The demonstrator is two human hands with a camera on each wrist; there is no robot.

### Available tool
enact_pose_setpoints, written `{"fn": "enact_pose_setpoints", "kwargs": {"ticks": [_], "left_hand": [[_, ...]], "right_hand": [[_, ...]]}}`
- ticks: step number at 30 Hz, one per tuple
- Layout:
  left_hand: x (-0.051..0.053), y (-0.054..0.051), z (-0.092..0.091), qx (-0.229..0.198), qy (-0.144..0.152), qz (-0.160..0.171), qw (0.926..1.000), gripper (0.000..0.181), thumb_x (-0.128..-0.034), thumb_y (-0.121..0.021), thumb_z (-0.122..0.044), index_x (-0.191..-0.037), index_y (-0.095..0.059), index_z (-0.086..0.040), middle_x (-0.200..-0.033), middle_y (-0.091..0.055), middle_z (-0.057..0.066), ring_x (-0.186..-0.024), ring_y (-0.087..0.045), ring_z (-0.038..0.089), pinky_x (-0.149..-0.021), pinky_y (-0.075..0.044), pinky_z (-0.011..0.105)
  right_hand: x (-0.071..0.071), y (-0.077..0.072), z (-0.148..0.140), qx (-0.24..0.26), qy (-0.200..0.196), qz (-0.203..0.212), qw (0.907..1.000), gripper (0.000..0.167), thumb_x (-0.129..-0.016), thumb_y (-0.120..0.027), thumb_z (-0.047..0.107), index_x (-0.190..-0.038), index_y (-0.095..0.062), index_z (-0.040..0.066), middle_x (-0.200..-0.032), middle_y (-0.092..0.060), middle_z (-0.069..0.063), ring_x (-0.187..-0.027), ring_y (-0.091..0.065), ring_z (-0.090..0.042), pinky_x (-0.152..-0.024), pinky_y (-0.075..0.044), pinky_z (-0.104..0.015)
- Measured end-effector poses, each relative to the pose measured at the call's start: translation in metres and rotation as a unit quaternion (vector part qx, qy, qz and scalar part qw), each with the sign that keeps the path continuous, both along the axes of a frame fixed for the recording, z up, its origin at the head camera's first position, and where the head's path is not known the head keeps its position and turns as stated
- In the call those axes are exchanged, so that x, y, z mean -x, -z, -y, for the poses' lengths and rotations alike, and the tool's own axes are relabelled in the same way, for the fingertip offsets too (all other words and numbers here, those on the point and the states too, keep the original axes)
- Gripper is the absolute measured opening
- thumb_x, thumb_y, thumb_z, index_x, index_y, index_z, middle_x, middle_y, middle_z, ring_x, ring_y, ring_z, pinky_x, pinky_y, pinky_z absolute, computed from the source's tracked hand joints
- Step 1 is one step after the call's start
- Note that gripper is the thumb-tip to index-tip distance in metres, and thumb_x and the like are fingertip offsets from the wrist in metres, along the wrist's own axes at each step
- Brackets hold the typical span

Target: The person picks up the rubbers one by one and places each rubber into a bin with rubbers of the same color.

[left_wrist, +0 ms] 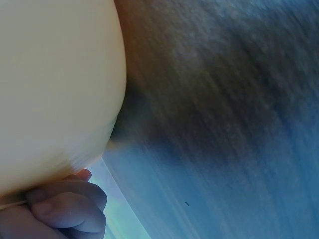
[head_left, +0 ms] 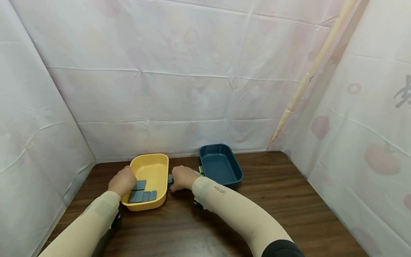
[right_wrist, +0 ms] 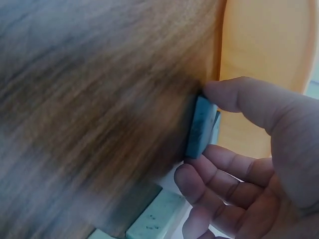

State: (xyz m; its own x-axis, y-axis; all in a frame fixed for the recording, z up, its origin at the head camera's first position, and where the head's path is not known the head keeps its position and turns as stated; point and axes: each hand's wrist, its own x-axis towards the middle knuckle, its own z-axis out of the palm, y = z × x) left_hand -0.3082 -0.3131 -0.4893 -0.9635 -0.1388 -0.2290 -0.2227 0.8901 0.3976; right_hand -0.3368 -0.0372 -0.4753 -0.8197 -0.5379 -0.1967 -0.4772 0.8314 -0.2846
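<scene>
A yellow tray (head_left: 150, 171) sits at the left of the table with several small blue-grey blocks (head_left: 142, 196) lying in its near part. My left hand (head_left: 123, 181) grips the tray's left rim; its curled fingers (left_wrist: 70, 204) show in the left wrist view. Just outside the tray's right wall, my right hand (head_left: 183, 177) pinches a blue-grey block (right_wrist: 202, 127) between thumb and fingertips. A second block shows partly behind it. Pale green blocks (right_wrist: 155, 214) with dark marks lie near the right hand's fingers.
A dark blue tray (head_left: 221, 167) stands right of the right hand, near the back of the table. The brown wooden table (head_left: 282, 200) meets pale hanging sheets (head_left: 192, 89) at the back and sides. A pale pole (head_left: 308, 78) leans at the back right corner.
</scene>
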Motion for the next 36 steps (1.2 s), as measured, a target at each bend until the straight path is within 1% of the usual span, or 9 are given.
{"fn": "enact_pose_setpoints", "kwargs": {"ticks": [7, 13, 15, 18, 22, 26, 30, 34, 36], "left_hand": [[0.000, 0.002, 0.001, -0.001, -0.003, -0.001, 1.0000, 0.052, -0.1139, -0.040, -0.008, -0.155, -0.037, 0.024, -0.105, -0.069, 0.026, -0.084, -0.066, 0.033, -0.070, -0.059, 0.044], [0.001, 0.005, 0.002, -0.001, -0.003, 0.000, 1.0000, 0.050, -0.1144, -0.038, -0.007, -0.154, -0.038, 0.023, -0.104, -0.069, 0.025, -0.083, -0.066, 0.032, -0.069, -0.058, 0.044], [0.001, 0.006, 0.002, -0.001, -0.004, 0.000, 1.0000, 0.051, -0.1144, -0.038, -0.008, -0.154, -0.038, 0.023, -0.105, -0.069, 0.026, -0.084, -0.066, 0.033, -0.069, -0.059, 0.044], [0.001, 0.006, 0.003, 0.000, -0.004, -0.002, 1.0000, 0.051, -0.1144, -0.039, -0.008, -0.155, -0.038, 0.023, -0.106, -0.069, 0.027, -0.085, -0.066, 0.033, -0.070, -0.059, 0.044], [0.002, 0.006, 0.004, -0.001, -0.002, -0.005, 1.0000, 0.052, -0.1142, -0.039, -0.008, -0.155, -0.037, 0.024, -0.108, -0.070, 0.028, -0.085, -0.067, 0.033, -0.071, -0.059, 0.045], [0.002, 0.006, 0.005, -0.002, 0.000, -0.005, 1.0000, 0.053, -0.1142, -0.038, -0.009, -0.155, -0.036, 0.024, -0.108, -0.070, 0.028, -0.085, -0.066, 0.033, -0.070, -0.059, 0.045], [0.001, 0.003, 0.003, -0.001, -0.005, -0.001, 1.0000, 0.053, -0.1142, -0.039, -0.008, -0.156, -0.036, 0.024, -0.109, -0.070, 0.028, -0.085, -0.066, 0.033, -0.070, -0.059, 0.044], [0.000, 0.001, 0.001, -0.004, -0.005, 0.002, 1.0000, 0.051, -0.1142, -0.039, -0.008, -0.155, -0.037, 0.023, -0.109, -0.069, 0.028, -0.085, -0.066, 0.033, -0.071, -0.059, 0.045], [0.000, 0.002, 0.001, -0.006, -0.005, 0.002, 1.0000, 0.050, -0.1143, -0.039, -0.008, -0.154, -0.038, 0.022, -0.109, -0.069, 0.028, -0.086, -0.065, 0.034, -0.071, -0.059, 0.045]], "right_hand": [[0.005, 0.002, -0.007, 0.013, -0.006, 0.019, 0.9997, 0.022, -0.095, -0.092, 0.025, -0.088, -0.072, 0.018, -0.080, -0.071, 0.002, -0.068, -0.060, -0.017, -0.062, -0.052, -0.033], [0.010, 0.002, -0.007, 0.008, 0.000, 0.027, 0.9996, 0.029, -0.093, -0.089, 0.021, -0.076, -0.066, 0.018, -0.066, -0.057, 0.003, -0.059, -0.051, -0.016, -0.056, -0.045, -0.032], [0.012, 0.001, -0.007, 0.005, 0.004, 0.025, 0.9997, 0.028, -0.093, -0.088, 0.020, -0.076, -0.066, 0.015, -0.065, -0.054, 0.002, -0.059, -0.047, -0.017, -0.056, -0.043, -0.033], [0.014, -0.004, -0.008, 0.007, 0.008, 0.010, 0.9999, 0.018, -0.094, -0.089, 0.025, -0.093, -0.076, 0.013, -0.076, -0.063, 0.004, -0.065, -0.053, -0.014, -0.062, -0.048, -0.033], [0.014, -0.013, -0.010, 0.031, 0.022, -0.007, 0.9993, 0.031, -0.094, -0.091, 0.030, -0.117, -0.079, 0.013, -0.096, -0.075, 0.005, -0.078, -0.066, -0.013, -0.073, -0.059, -0.034], [0.015, -0.023, -0.008, 0.070, 0.041, -0.022, 0.9964, 0.024, -0.095, -0.091, 0.029, -0.107, -0.076, 0.015, -0.092, -0.073, 0.003, -0.076, -0.065, -0.016, -0.070, -0.057, -0.033], [0.018, -0.028, -0.001, 0.089, 0.043, -0.058, 0.9934, 0.020, -0.096, -0.089, 0.029, -0.094, -0.072, 0.018, -0.082, -0.067, 0.005, -0.069, -0.059, -0.013, -0.063, -0.051, -0.030], [0.018, -0.030, 0.004, 0.085, 0.029, -0.087, 0.9921, 0.039, -0.098, -0.087, 0.029, -0.072, -0.060, 0.020, -0.060, -0.048, 0.007, -0.051, -0.043, -0.011, -0.050, -0.039, -0.027], [0.017, -0.032, 0.004, 0.078, 0.020, -0.104, 0.9913, 0.048, -0.099, -0.085, 0.029, -0.066, -0.052, 0.021, -0.054, -0.038, 0.008, -0.047, -0.036, -0.010, -0.048, -0.033, -0.026]]}}
